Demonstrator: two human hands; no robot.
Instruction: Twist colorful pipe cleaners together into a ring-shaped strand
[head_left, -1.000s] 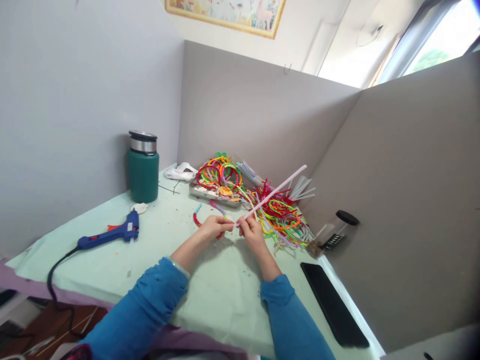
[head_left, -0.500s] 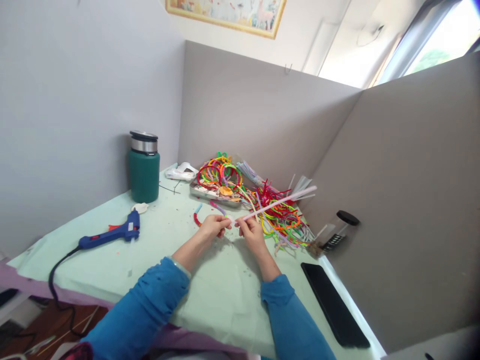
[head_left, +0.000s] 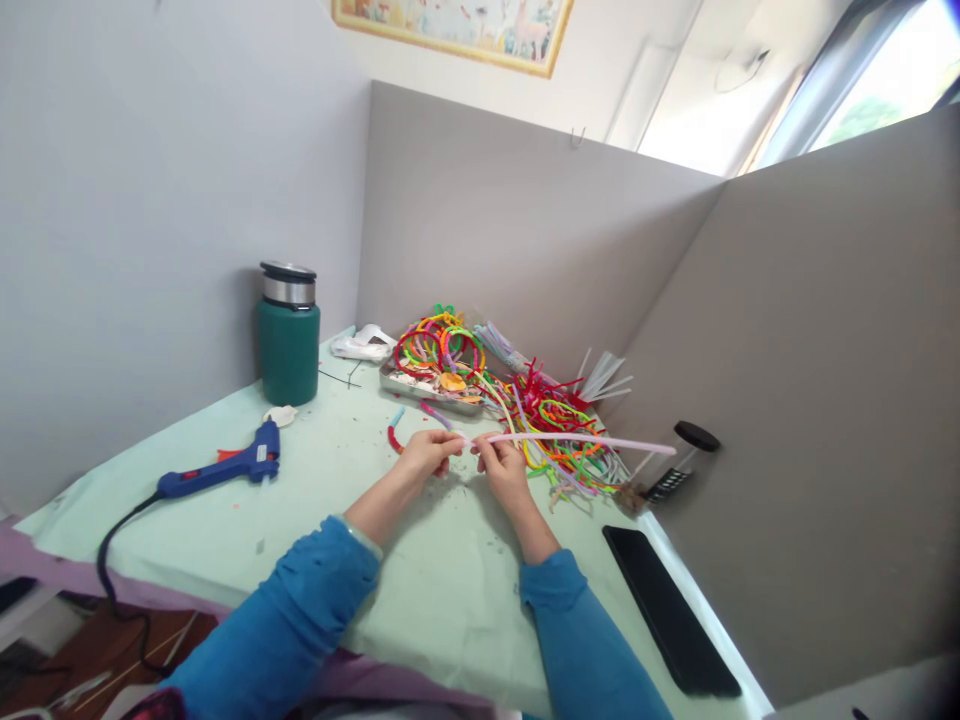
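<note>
A pale pink pipe cleaner (head_left: 577, 437) stretches out to the right from the pinched fingers of my right hand (head_left: 501, 462). Close beside it, my left hand (head_left: 429, 456) is closed, thumb and finger pressed together, on a curved band wrapped in coloured pipe cleaner. Its blue and dark red part (head_left: 394, 430) and its purple part (head_left: 436, 415) show past the fingers; the rest is hidden behind the hand. The fingertips of both hands almost meet where the pink pipe cleaner comes to the band.
Behind my hands lie a heap of loose coloured pipe cleaners (head_left: 559, 420) and a metal tray (head_left: 390, 383) with pipe-cleaner rings. A blue glue gun (head_left: 225, 472) with its cord and a green bottle (head_left: 289, 350) are at left. A black phone-like slab (head_left: 667, 610) and a clear jar (head_left: 684, 460) are at right.
The free end of the pink pipe cleaner has swung down and to the right, from slanting upward to nearly level. Both hands stay in almost the same place.
</note>
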